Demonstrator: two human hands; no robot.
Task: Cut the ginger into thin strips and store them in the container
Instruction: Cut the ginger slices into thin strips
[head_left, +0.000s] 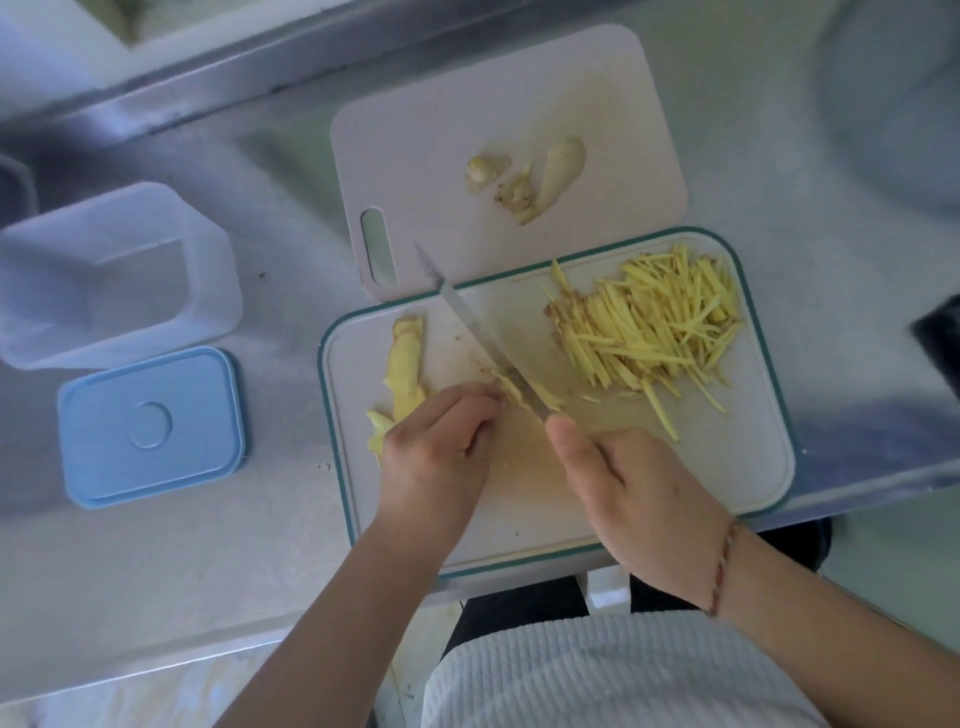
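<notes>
Yellow ginger (511, 387) is lying across the knife (483, 343); we are pinning it with our left hand (436, 447), our right hand (623, 483) gripping the knife's handle.

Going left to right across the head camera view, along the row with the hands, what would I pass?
Blue lid → ginger slices → left hand → knife → right hand; the pile of ginger strips lies rightmost, farther back on the green-rimmed cutting board.

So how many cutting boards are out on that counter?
2. The green-rimmed board lies nearest the person, holding the ginger strips and the knife. The pale board sits behind it, partly tucked under its far edge, with ginger scraps.
</notes>
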